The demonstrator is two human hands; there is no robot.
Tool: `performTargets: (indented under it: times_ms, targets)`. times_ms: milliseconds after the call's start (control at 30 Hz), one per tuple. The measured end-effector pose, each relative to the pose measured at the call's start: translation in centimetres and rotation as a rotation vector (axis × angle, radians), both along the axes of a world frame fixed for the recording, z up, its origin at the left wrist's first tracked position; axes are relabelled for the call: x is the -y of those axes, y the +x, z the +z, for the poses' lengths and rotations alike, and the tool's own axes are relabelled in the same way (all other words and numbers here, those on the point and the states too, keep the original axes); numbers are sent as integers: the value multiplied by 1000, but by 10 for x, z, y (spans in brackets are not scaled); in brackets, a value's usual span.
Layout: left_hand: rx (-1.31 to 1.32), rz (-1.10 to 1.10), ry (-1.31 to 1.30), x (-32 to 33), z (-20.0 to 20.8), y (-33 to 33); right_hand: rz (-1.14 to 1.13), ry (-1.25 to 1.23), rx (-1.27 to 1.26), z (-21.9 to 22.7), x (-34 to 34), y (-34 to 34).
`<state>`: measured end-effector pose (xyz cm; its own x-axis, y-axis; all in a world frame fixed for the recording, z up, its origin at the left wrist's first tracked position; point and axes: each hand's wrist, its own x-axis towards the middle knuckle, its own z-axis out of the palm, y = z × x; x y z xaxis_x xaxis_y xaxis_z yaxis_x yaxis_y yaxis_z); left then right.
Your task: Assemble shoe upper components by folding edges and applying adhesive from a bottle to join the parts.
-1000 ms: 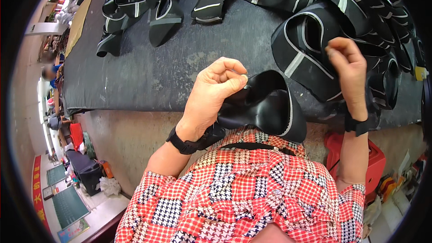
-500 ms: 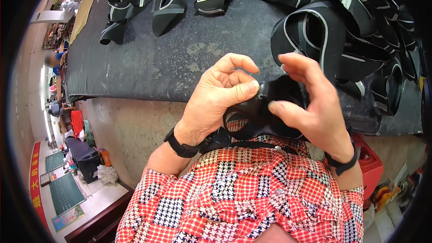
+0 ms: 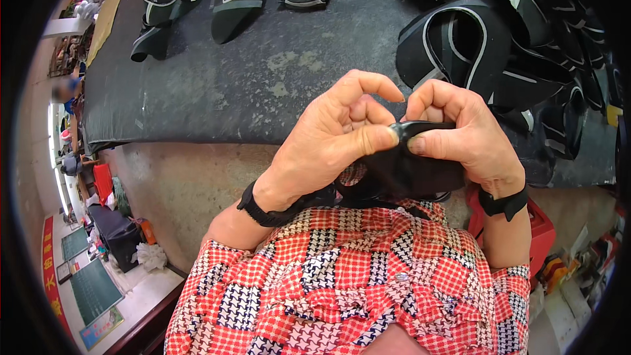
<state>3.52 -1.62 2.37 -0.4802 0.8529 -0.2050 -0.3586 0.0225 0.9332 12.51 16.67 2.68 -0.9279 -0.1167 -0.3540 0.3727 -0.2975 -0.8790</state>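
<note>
Two-point hold: right hand (image 3: 478,137), three o'clock, now closes beside left hand (image 3: 330,135), nine o'clock, both pinching one black leather-like piece (image 3: 427,171).

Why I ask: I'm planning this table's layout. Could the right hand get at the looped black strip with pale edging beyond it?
Probably yes: the right hand is close to the looped strip, with nothing visible between them, though it might first have to release the black piece it pinches.
</note>
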Motion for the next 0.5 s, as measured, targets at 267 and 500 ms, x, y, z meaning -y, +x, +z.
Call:
performTargets:
  times_ms: [267,500]
  targets:
    - [86,-75,-27,6,-2,-9,-22,-163,9,-8,2,-2]
    - [316,-28,29,2,-6,-16,-42,13,-45,-14,-3,-6]
